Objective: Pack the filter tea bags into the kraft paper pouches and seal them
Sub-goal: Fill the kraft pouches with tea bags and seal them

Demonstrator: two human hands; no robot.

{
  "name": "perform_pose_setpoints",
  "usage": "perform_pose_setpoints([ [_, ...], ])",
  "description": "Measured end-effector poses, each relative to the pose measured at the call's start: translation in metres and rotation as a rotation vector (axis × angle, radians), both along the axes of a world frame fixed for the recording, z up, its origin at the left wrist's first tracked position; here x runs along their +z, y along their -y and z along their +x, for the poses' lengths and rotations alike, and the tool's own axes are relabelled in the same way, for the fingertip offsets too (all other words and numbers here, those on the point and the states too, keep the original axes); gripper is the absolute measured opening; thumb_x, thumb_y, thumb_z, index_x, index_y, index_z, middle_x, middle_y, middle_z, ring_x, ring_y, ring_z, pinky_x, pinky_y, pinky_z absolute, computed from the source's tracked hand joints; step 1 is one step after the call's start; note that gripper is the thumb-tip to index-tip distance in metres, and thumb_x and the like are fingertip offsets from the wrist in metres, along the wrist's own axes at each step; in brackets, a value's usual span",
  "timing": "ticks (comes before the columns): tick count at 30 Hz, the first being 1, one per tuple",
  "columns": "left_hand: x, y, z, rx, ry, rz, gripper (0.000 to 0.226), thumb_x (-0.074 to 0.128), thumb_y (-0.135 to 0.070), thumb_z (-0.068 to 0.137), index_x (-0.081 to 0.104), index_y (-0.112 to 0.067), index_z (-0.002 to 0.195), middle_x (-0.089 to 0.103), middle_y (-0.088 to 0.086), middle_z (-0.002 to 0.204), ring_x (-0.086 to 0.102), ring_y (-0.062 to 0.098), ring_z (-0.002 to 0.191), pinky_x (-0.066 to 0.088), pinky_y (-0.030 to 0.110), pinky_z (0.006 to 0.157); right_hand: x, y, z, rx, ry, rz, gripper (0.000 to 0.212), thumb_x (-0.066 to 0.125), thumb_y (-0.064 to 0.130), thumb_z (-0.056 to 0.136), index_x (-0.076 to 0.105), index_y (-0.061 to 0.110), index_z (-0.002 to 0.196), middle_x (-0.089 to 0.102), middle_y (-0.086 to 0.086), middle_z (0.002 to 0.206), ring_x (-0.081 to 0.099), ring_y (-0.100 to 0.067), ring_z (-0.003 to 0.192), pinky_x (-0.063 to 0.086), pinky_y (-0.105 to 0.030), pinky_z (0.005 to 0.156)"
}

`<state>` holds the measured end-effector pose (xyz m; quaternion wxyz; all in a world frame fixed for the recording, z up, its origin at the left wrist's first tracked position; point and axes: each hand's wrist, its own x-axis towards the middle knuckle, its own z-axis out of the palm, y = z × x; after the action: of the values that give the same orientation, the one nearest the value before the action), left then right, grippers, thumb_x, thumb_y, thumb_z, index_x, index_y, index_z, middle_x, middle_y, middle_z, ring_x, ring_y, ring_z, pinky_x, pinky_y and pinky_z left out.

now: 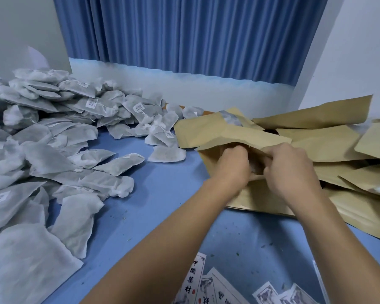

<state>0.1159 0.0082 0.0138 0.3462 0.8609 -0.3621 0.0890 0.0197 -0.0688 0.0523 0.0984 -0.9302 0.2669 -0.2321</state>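
Observation:
A kraft paper pouch (259,194) lies on the blue table in front of me, mouth toward the far side. My left hand (233,163) and my right hand (292,167) both grip its open top edge, fingers curled into the mouth. A bit of white filter bag shows between my hands, mostly hidden. A big heap of white filter tea bags (53,137) covers the left of the table. Another kraft pouch (208,130) behind my hands has a tea bag sticking out of its top.
Several more kraft pouches (329,145) are piled at the right, reaching the white wall. Printed paper labels (208,286) lie at the near edge. Blue table surface (154,194) shows between the heap and the pouches. A blue curtain hangs behind.

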Motion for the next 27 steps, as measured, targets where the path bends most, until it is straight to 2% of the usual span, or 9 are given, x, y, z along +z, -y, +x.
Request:
perform_pose_setpoints([
  [4, 0.002, 0.009, 0.021, -0.115, -0.020, 0.084, 0.039, 0.052, -0.006, 0.095, 0.051, -0.009, 0.134, 0.054, 0.015, 0.137, 0.049, 0.031, 0.126, 0.039, 0.035, 0.108, -0.002, 0.004, 0.000, -0.020, 0.047, -0.004, 0.036, 0.053, 0.007, 0.085, 0.074, 0.027, 0.107, 0.064, -0.015, 0.084, 0.055, -0.041, 0.081, 0.045, -0.034, 0.068],
  [10, -0.032, -0.053, 0.014, -0.458, 0.648, -0.304, 0.019, 0.054, -0.001, 0.092, 0.070, 0.006, 0.100, 0.069, 0.018, 0.096, 0.064, 0.034, 0.090, 0.054, 0.039, 0.083, -0.007, 0.002, 0.004, -0.074, 0.056, -0.025, 0.049, 0.053, 0.005, 0.087, 0.069, 0.030, 0.126, 0.065, -0.022, 0.102, 0.059, -0.045, 0.093, 0.048, -0.039, 0.077],
  [12, -0.038, -0.067, 0.020, -0.375, 0.646, -0.520, 0.016, 0.051, 0.002, 0.086, 0.066, 0.006, 0.084, 0.062, 0.014, 0.080, 0.056, 0.030, 0.073, 0.050, 0.039, 0.068, -0.008, -0.001, 0.006, -0.102, 0.056, -0.042, 0.049, 0.052, 0.003, 0.088, 0.068, 0.029, 0.126, 0.063, -0.022, 0.097, 0.058, -0.046, 0.090, 0.044, -0.038, 0.072],
  [14, -0.036, -0.076, 0.039, -0.093, 0.501, -0.629, 0.014, 0.050, -0.004, 0.086, 0.064, -0.001, 0.083, 0.059, 0.009, 0.082, 0.053, 0.025, 0.076, 0.046, 0.038, 0.069, -0.009, -0.004, 0.007, -0.110, 0.040, -0.060, 0.048, 0.049, 0.001, 0.088, 0.070, 0.029, 0.121, 0.057, -0.015, 0.081, 0.054, -0.042, 0.081, 0.040, -0.036, 0.069],
  [17, -0.045, -0.093, 0.086, 0.404, 0.106, -0.217, 0.034, 0.053, -0.026, 0.094, 0.057, -0.015, 0.126, 0.054, 0.009, 0.127, 0.049, 0.033, 0.117, 0.042, 0.047, 0.098, -0.010, -0.008, 0.007, -0.125, 0.014, -0.084, 0.043, 0.047, -0.001, 0.089, 0.072, 0.025, 0.113, 0.035, -0.002, 0.064, 0.045, -0.035, 0.071, 0.042, -0.035, 0.065],
  [19, -0.057, -0.106, 0.102, 0.472, -0.083, 0.229, 0.049, 0.049, -0.043, 0.097, 0.040, -0.024, 0.142, 0.041, 0.009, 0.142, 0.038, 0.036, 0.131, 0.031, 0.052, 0.110, -0.011, -0.009, 0.008, -0.136, 0.021, -0.083, 0.041, 0.049, 0.000, 0.090, 0.071, 0.024, 0.114, 0.031, 0.000, 0.063, 0.044, -0.034, 0.070, 0.042, -0.035, 0.065],
  [21, -0.066, -0.109, 0.103, 0.418, -0.087, 0.326, 0.044, 0.050, -0.046, 0.097, 0.045, -0.027, 0.137, 0.048, 0.008, 0.136, 0.046, 0.034, 0.126, 0.038, 0.049, 0.104, -0.010, -0.009, 0.009, -0.142, 0.021, -0.069, 0.041, 0.050, 0.000, 0.090, 0.071, 0.025, 0.115, 0.031, 0.000, 0.064, 0.043, -0.034, 0.071, 0.041, -0.035, 0.065],
  [24, -0.060, -0.098, 0.079, 0.384, -0.022, -0.032, 0.028, 0.054, -0.047, 0.097, 0.064, -0.024, 0.109, 0.060, 0.005, 0.106, 0.058, 0.030, 0.100, 0.046, 0.040, 0.078, -0.009, -0.009, 0.009, -0.148, 0.009, -0.067, 0.045, 0.049, 0.000, 0.088, 0.071, 0.027, 0.116, 0.034, 0.000, 0.066, 0.043, -0.034, 0.072, 0.040, -0.034, 0.066],
  [27, -0.052, -0.086, 0.038, 0.305, 0.245, -0.539, 0.023, 0.063, -0.029, 0.096, 0.060, -0.009, 0.084, 0.056, 0.004, 0.085, 0.054, 0.027, 0.078, 0.039, 0.034, 0.063, -0.007, -0.007, 0.006, -0.156, 0.024, -0.061, 0.043, 0.049, 0.000, 0.087, 0.072, 0.025, 0.113, 0.039, -0.004, 0.067, 0.043, -0.034, 0.071, 0.038, -0.033, 0.065],
])
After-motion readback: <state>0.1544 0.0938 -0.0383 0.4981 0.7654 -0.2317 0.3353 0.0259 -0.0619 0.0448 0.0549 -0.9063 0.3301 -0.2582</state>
